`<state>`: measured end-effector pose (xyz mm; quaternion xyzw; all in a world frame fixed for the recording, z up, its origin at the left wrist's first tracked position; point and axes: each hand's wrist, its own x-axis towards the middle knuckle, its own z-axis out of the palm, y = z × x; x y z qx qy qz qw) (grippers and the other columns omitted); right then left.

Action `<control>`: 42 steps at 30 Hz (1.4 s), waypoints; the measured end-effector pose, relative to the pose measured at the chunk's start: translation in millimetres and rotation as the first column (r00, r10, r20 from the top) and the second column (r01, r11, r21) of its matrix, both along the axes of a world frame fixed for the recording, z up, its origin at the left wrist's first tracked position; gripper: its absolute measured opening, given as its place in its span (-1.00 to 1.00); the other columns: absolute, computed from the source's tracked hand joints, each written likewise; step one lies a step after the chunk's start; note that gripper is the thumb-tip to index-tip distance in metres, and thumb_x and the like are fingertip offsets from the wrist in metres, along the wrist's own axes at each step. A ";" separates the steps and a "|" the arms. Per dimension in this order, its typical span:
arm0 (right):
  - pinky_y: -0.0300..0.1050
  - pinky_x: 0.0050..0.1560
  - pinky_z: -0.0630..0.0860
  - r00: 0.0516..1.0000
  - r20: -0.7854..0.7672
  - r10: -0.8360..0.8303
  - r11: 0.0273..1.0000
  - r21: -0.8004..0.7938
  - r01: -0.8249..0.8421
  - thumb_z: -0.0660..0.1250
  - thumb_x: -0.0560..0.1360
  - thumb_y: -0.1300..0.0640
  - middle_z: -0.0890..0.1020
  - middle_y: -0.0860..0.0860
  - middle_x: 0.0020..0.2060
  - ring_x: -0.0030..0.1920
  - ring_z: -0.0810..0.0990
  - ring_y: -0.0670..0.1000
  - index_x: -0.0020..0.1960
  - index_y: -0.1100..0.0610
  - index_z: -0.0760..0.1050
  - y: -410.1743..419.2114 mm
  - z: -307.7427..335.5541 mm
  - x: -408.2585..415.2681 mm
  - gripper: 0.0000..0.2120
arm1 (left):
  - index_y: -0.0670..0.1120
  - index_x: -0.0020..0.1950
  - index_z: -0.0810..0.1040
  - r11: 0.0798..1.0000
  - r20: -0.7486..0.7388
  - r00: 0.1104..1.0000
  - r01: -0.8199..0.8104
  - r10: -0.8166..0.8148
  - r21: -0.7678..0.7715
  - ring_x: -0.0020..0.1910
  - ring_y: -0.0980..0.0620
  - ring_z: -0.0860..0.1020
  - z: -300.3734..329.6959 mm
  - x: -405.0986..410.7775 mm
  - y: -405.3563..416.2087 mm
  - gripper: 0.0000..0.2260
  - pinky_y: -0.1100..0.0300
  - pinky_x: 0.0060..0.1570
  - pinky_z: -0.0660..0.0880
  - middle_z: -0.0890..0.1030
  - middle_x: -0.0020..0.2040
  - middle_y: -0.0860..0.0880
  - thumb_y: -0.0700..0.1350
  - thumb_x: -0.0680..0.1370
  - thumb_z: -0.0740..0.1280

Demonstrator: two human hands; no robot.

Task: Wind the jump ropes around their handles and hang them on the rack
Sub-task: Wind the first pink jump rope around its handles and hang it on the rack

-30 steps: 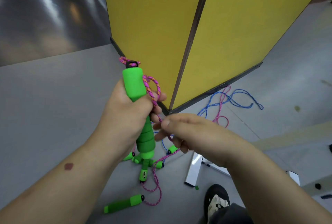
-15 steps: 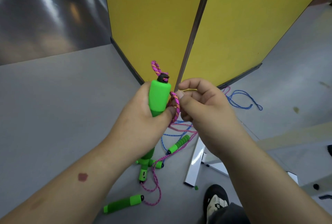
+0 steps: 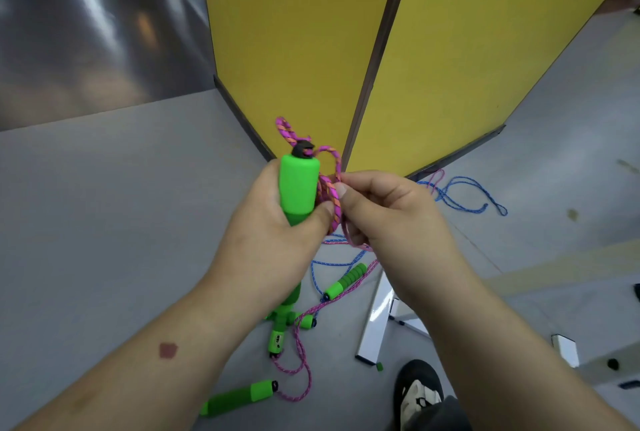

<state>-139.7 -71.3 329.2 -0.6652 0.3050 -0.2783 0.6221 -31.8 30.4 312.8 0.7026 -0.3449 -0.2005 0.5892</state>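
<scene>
My left hand [image 3: 273, 223] grips a green foam jump-rope handle [image 3: 298, 186] upright, black cap on top. A pink-and-orange rope [image 3: 330, 193] loops out of the cap and lies in coils against the handle's right side. My right hand [image 3: 384, 216] pinches that rope right beside the handle. The rope's slack trails down to the floor, toward another green handle [image 3: 239, 397] lying near my left forearm. More green handles [image 3: 344, 281] and a blue rope [image 3: 460, 193] lie on the floor below and to the right.
A yellow folding partition [image 3: 450, 50] stands straight ahead on the grey floor. A white metal frame foot [image 3: 375, 326] lies on the floor under my right forearm. My shoe [image 3: 417, 392] shows at the bottom edge. No rack hooks are in view.
My right hand rose from below the handle to beside it, laying rope against the handle. My left hand shifted right and lower with the handle.
</scene>
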 end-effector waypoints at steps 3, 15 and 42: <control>-0.20 -0.39 0.40 0.998 0.055 0.001 0.996 0.090 -0.006 0.39 0.57 0.25 0.56 0.07 -0.41 -0.42 0.42 -0.03 -0.02 0.15 0.71 1.6 0.1 3.1 -0.88 | 0.16 -0.04 0.51 0.998 -0.027 0.998 0.056 -0.057 -0.019 -0.34 0.23 0.51 -1.5 -1.6 -2.4 -0.82 0.38 -0.33 0.39 0.58 -0.30 0.23 -0.10 0.55 0.45; -0.11 -0.16 0.49 0.907 -0.327 0.267 0.961 0.024 -0.275 0.31 0.61 -0.09 0.66 -0.20 -0.27 -0.29 0.53 -0.11 0.07 -0.05 0.68 -2.6 -3.7 -9.2 -0.80 | -0.07 -0.04 0.57 0.978 -0.290 0.957 -0.087 0.029 -0.191 -0.36 0.01 0.53 5.2 16.6 -2.3 -0.88 0.07 -0.29 0.50 0.67 -0.22 -0.07 -0.18 0.49 0.47; -0.16 -0.24 0.43 0.941 -0.256 0.220 0.975 0.029 -0.220 0.32 0.62 0.00 0.65 -0.14 -0.33 -0.33 0.47 -0.10 -0.05 0.03 0.68 -2.0 -3.7 -5.1 -0.80 | 0.03 0.04 0.54 0.996 -0.249 0.968 -0.051 0.030 -0.079 -0.36 -0.02 0.60 -0.1 11.1 -2.3 -0.79 -0.05 -0.22 0.56 0.71 -0.15 -0.06 -0.14 0.47 0.48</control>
